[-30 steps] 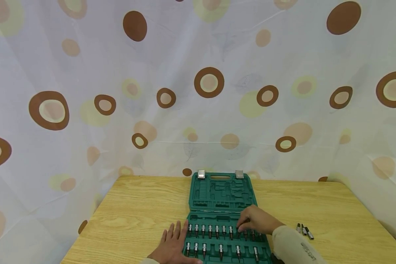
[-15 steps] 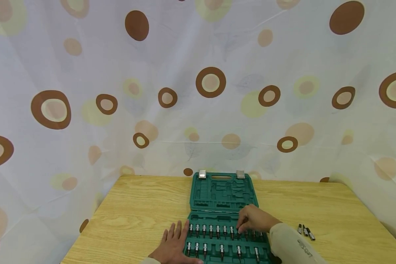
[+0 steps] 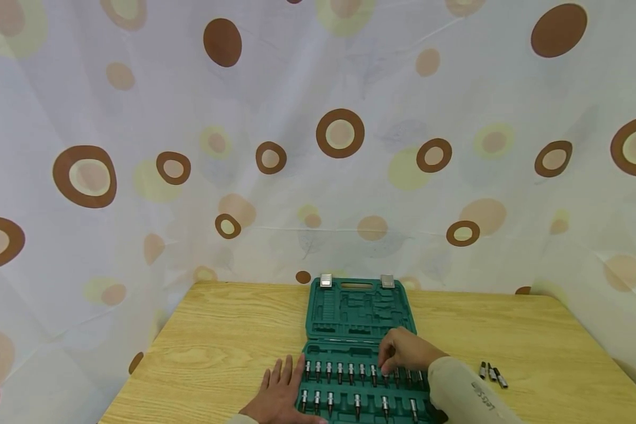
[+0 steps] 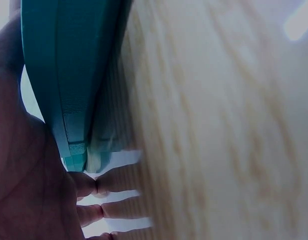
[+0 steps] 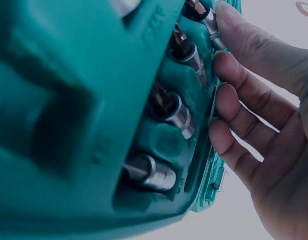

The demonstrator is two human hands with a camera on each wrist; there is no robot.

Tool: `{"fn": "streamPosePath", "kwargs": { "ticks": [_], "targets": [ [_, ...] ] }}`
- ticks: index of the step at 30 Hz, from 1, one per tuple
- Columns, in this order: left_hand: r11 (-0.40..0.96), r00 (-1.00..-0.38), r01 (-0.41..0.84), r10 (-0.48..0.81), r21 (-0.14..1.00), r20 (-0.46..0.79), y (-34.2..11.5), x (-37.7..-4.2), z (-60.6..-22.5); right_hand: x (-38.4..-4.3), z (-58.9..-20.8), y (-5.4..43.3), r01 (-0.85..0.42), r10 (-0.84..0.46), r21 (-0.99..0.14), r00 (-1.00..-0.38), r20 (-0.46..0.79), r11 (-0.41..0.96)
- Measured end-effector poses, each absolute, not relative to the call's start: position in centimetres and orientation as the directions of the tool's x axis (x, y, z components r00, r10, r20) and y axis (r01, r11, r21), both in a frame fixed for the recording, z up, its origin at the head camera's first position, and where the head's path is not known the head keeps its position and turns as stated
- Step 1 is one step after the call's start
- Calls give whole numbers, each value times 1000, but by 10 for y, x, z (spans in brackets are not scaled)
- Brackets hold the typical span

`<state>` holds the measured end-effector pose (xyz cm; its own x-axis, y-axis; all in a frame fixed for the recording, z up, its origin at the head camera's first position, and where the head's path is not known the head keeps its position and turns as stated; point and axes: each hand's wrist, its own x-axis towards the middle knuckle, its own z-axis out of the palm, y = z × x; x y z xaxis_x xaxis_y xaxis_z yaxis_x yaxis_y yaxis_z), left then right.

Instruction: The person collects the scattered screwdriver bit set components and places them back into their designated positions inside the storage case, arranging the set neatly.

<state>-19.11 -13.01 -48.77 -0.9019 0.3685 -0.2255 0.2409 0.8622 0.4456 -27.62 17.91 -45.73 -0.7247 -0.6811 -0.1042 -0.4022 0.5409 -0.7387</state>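
A green tool case (image 3: 344, 351) lies open on the table, its lower half holding two rows of bit sockets. My left hand (image 3: 277, 393) rests at the case's left edge with fingers spread; in the left wrist view the case wall (image 4: 59, 75) passes beside the palm. Over the right part of the upper row, my right hand (image 3: 409, 350) pinches a bit socket (image 5: 212, 31) seated in its slot. Thumb and curled fingers meet there in the right wrist view, where more bit sockets (image 5: 161, 178) sit in neighbouring slots.
Several slots in the lower row hold no bit socket. Three loose bit sockets (image 3: 493, 374) lie on the wooden table (image 3: 228, 330) right of the case. The raised lid (image 3: 357, 309) stands behind, with a patterned curtain (image 3: 297, 194) beyond the table.
The right hand stays at the same slot, its fingers shifting slightly and uncovering a little more of the socket below them. The left hand has not moved; the view drifts slightly.
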Motion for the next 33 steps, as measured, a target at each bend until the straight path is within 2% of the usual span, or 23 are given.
{"fn": "streamPosePath", "kwargs": {
  "ticks": [13,33],
  "targets": [
    [871,-906,245,363,426,-220,-130,-192,-489,-278,-453,175,-391,-654,-693,-740,-155,606],
    [878,-910,243,353,412,-216,-130,-192,-492,-282,-454,174,-359,-630,-700,-758,-168,618]
  ]
}}
